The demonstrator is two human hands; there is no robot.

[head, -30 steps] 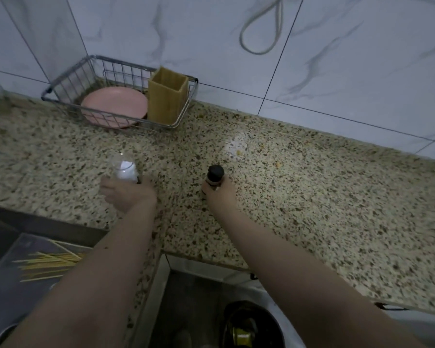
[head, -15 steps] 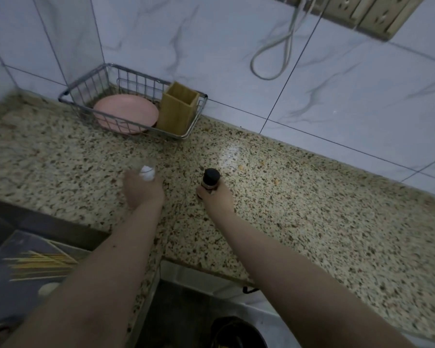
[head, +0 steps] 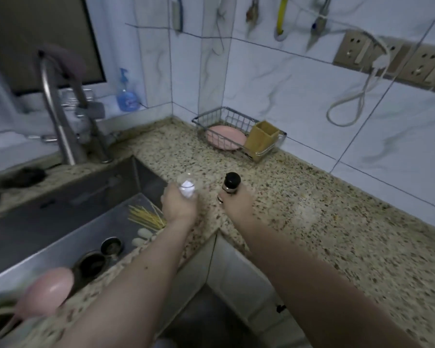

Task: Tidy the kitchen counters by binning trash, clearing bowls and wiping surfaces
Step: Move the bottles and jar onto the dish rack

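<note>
Head view: left hand (head: 180,205) grips one cup (head: 186,183); right hand (head: 236,203) grips one bottle (head: 231,183).

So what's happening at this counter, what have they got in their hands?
A person is tidying a speckled kitchen counter. Their left hand holds a small clear cup with something white in it, near the edge of the sink. Their right hand grips a small dark-capped bottle standing on the counter. Behind, a wire basket holds a pink plate and a yellow holder. Dry noodles lie in the sink.
</note>
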